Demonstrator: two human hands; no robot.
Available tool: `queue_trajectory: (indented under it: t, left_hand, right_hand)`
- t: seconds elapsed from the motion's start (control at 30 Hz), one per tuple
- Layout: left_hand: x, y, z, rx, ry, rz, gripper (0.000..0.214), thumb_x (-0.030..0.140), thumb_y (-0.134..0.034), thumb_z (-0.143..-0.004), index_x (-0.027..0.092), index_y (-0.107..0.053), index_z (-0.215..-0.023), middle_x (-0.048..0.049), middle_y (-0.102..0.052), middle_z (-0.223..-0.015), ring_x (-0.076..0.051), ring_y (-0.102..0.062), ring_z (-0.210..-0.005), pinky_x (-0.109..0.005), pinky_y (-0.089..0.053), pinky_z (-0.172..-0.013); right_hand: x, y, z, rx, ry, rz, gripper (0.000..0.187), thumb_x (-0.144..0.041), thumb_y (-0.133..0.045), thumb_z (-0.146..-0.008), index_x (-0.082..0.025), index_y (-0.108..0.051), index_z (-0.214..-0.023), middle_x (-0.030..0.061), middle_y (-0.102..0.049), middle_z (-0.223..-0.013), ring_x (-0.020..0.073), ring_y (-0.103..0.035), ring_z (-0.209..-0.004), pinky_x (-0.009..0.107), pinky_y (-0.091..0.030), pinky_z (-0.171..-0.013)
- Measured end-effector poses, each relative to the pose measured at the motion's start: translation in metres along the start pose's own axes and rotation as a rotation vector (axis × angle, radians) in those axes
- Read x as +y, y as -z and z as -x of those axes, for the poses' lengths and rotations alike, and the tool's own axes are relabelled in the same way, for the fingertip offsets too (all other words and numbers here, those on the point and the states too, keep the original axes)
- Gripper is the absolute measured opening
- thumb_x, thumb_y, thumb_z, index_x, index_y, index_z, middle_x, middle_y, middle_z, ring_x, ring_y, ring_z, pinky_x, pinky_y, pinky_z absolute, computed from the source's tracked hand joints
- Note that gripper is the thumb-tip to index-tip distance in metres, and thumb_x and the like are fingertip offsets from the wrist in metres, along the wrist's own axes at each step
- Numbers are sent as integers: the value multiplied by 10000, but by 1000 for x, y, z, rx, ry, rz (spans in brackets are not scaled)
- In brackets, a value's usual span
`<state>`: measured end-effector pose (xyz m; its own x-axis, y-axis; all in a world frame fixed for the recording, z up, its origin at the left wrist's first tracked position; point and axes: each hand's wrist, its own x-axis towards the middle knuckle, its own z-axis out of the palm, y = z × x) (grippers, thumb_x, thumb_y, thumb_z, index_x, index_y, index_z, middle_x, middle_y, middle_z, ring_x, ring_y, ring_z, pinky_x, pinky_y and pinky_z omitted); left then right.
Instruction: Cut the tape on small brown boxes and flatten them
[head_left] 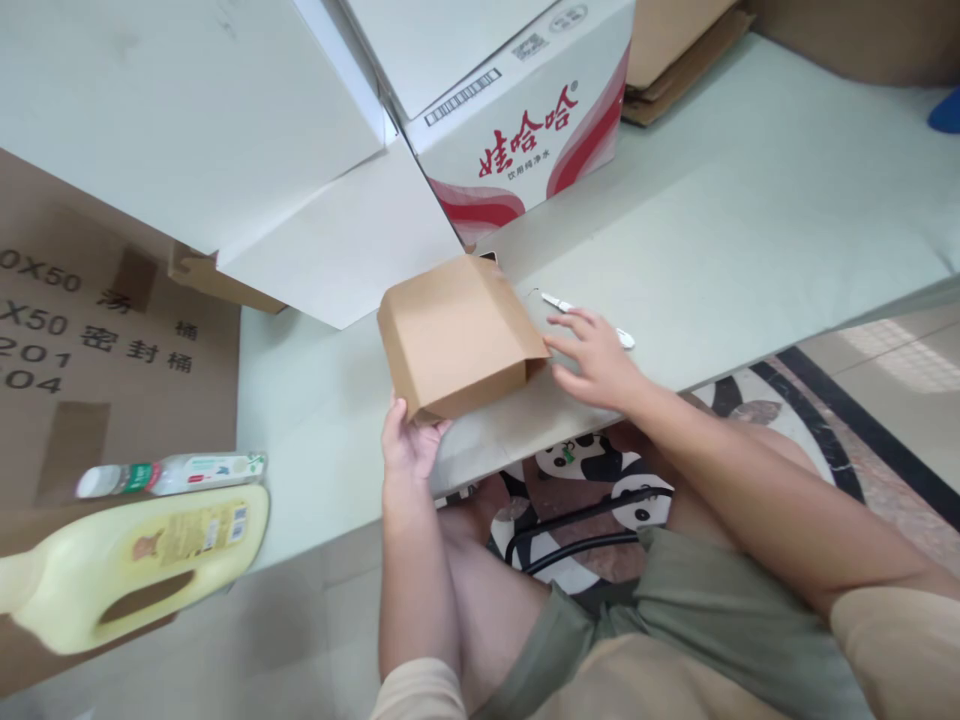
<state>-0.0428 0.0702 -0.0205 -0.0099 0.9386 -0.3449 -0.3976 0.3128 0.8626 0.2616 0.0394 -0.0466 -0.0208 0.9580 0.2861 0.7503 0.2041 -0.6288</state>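
A brown cardboard box (461, 325) with slanted sides is tilted above the table in front of me. My left hand (411, 438) grips its near left corner, thumb on the outside and fingers underneath. At the right end, my right hand (592, 360) has its fingers spread by the box's corner flap; whether the fingertips touch it I cannot tell. Just beyond that hand lies a slim white tool (626, 339), perhaps a cutter, partly hidden by my fingers. A small dark object (489, 257) peeks out behind the box's far edge.
White cartons (315, 230) stand at the back left, beside a red and white water carton (525, 140). Flattened cardboard (675, 50) lies at the back right. On the left are a clear plastic bottle (202, 473), a yellow jug (150, 565) and a large printed carton (97, 350).
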Motion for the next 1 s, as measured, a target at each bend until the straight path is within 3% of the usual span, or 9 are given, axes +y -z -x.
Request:
queue_trajectory:
  t: [0.07,0.17,0.33,0.53,0.67,0.8,0.87,0.93,1.0]
  left_hand:
    - [-4,-4,-2,34,-82,-16,457,466,-852,-618,210,-698,-963,-46,-759,-952,-194,-701,-850,-299,-564,-716]
    - [-8,-11,-3,119,-256,-52,390,438,-853,-605,193,-735,-884,-57,-772,-956,-192,-696,-924,-267,-544,-793]
    - [-6,-13,2,72,-279,-30,334,400,-846,-604,183,-745,-836,-60,-782,-905,-200,-715,-891,-277,-550,-791]
    - [-11,-9,3,84,-218,-191,456,482,-910,-563,161,-744,-840,-79,-780,-869,-193,-719,-766,-277,-550,-684]
    - [-13,-5,-1,140,-286,-259,446,495,-905,-601,157,-744,-843,-68,-769,-834,-164,-701,-713,-252,-549,-659]
    - [-14,5,-1,52,-252,-341,344,478,-853,-669,171,-710,-726,-17,-660,-606,-139,-585,-516,-248,-471,-490]
    - [-14,8,-3,14,-243,-350,332,460,-821,-676,179,-656,-616,6,-566,-513,-127,-509,-456,-246,-419,-440]
    - [-13,10,-7,24,-280,-340,259,393,-808,-675,180,-665,-642,-5,-607,-587,-136,-571,-551,-238,-470,-511]
    - [-13,11,-15,51,-332,-336,234,290,-838,-648,192,-722,-825,-35,-718,-844,-161,-677,-822,-226,-541,-705]
  right_hand:
    - [-7,-2,1,-58,93,-157,600,-465,-549,-888,-193,-560,-1423,165,-554,-1475,380,-436,-1408,602,-340,-1183]
    - [-11,2,-2,-78,113,-329,685,-546,-493,-937,-193,-415,-1520,173,-513,-1523,339,-472,-1408,555,-363,-1190]
    - [-11,6,-9,-77,130,-383,626,-576,-505,-926,-197,-526,-1425,166,-541,-1510,349,-419,-1467,564,-302,-1226]
    - [-17,3,-11,-116,-75,-544,563,-499,-640,-819,-161,-618,-1269,185,-691,-1258,363,-622,-1215,536,-503,-1025]
    - [-16,3,-9,30,-249,-529,582,-556,-757,-695,-185,-649,-1130,154,-717,-1160,346,-657,-1080,496,-527,-934]
    - [-15,7,-8,187,-338,-668,524,-713,-515,-840,-209,-640,-905,96,-711,-902,274,-655,-875,421,-538,-788]
    - [-16,12,-8,250,-390,-716,483,-699,-533,-832,-222,-604,-823,71,-676,-809,247,-629,-791,391,-528,-720]
    - [-18,18,-7,328,-425,-744,419,-645,-586,-808,-236,-535,-730,42,-602,-704,217,-580,-707,363,-504,-660]
    - [-19,23,-5,392,-419,-810,414,-608,-583,-798,-247,-446,-649,15,-489,-610,185,-505,-618,340,-457,-595]
